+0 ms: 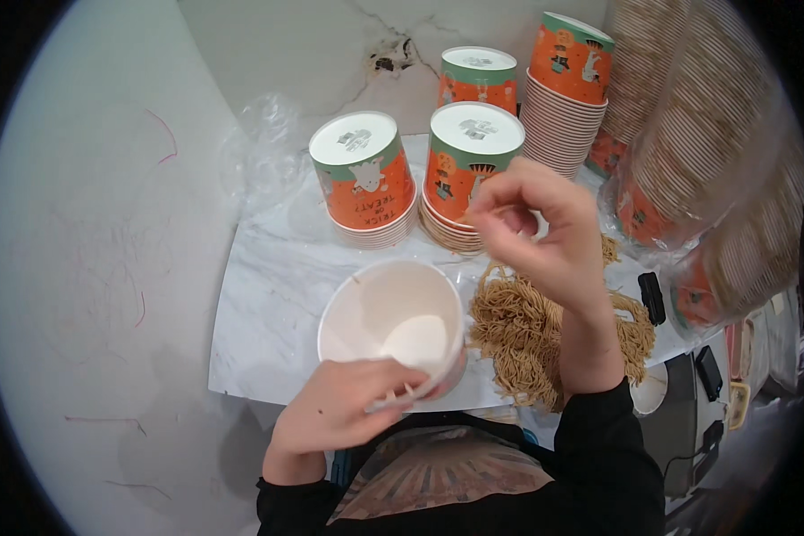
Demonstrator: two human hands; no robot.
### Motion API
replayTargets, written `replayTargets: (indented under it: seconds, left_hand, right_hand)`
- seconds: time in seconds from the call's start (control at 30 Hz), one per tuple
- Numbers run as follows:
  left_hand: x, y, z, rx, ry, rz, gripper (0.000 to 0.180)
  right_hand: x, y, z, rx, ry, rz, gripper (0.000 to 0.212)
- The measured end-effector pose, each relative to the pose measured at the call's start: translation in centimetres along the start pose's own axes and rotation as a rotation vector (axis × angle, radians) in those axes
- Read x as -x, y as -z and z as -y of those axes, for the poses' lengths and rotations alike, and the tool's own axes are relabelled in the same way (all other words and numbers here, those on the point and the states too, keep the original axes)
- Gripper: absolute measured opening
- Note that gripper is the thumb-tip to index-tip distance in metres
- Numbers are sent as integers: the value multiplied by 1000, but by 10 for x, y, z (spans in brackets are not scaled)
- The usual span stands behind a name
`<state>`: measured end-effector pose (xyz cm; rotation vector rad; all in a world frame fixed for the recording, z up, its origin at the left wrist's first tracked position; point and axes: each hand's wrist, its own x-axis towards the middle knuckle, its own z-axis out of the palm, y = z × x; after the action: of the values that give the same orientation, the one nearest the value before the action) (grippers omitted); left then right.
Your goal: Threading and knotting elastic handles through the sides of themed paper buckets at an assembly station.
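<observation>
My left hand point(353, 402) grips the near rim of a white paper bucket point(389, 290), fingers wrapped over the edge. The bucket is tilted, so its bare white inside and round bottom show. A small tan spot marks its far wall near the rim. Raised to the right of the bucket, my right hand point(545, 228) is closed in a pinch. Between its fingertips is what looks like the end of a thin brown cord; most of it is hidden by the fingers. Below that hand lies a heap of brown cords point(514, 335), partly covered by my right forearm.
Upside-down orange and green paper buckets point(366, 183) stand in stacks at the back, with another stack point(476, 170) beside them. A tall stack point(563, 125) and bagged stacks point(679, 134) rise at right. A black object point(651, 298) lies right of the cords. A white wall point(107, 268) bounds the left.
</observation>
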<state>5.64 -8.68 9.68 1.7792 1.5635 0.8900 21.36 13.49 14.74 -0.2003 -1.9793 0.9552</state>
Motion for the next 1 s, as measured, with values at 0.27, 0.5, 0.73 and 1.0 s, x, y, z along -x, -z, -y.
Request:
replayTargets:
  seconds: [0.27, 0.5, 0.73, 1.0]
  left_hand:
    - [-17, -28, 21, 654, 52, -637, 49]
    - [-15, -32, 25, 751, 87, -666, 52]
    - [-16, -33, 32, 761, 100, -719, 51]
    - [-17, -35, 39, 808, 86, -747, 49]
  right_hand:
    - [12, -31, -5, 97, 200, 398, 14]
    - [16, -50, -10, 234, 293, 451, 17]
    - [17, -55, -16, 265, 467, 562, 22]
    - [18, -56, -13, 284, 413, 607, 22]
